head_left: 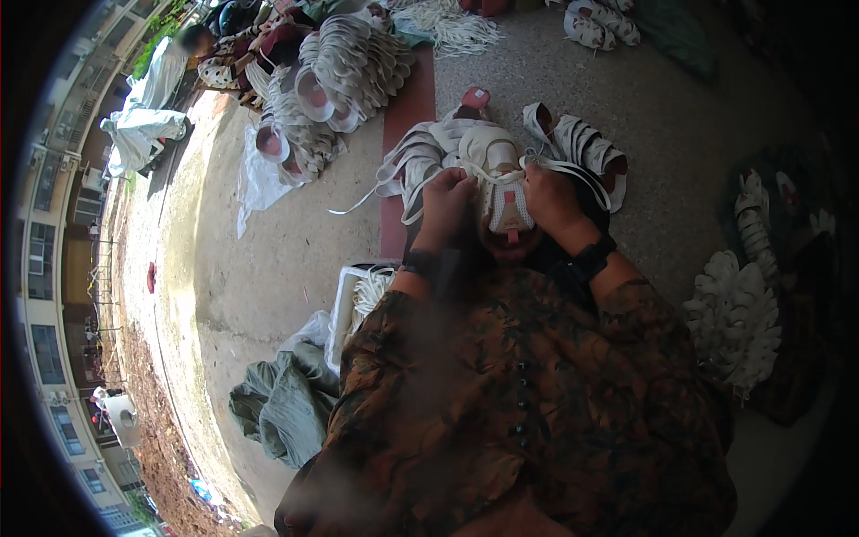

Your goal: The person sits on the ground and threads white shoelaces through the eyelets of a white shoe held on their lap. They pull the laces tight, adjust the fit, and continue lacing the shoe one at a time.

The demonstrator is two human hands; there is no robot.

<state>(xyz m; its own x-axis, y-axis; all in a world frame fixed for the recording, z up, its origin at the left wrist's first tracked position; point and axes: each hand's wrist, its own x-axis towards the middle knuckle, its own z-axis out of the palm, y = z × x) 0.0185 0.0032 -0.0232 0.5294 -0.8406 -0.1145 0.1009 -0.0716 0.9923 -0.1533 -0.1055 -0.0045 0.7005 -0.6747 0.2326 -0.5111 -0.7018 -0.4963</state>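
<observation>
A white shoe upper (511,208) with reddish trim rests on my lap, its tongue toward me. White shoelace (565,166) runs through its eyelets and loops out on both sides. My left hand (448,204) is closed in a pinch on the lace at the upper's left edge. On the opposite edge my right hand (551,199) is closed on the lace too; the fingertips are partly hidden. Just beyond lie more white uppers (420,152), stacked at the left, with another nested row (586,143) to the right.
Large piles of white uppers (353,67) stand on the floor at the far left. Loose laces (452,25) lie at the back. A white box (344,309) of laces and a grey-green sack (284,403) are at my left. More uppers (735,318) are heaped at my right.
</observation>
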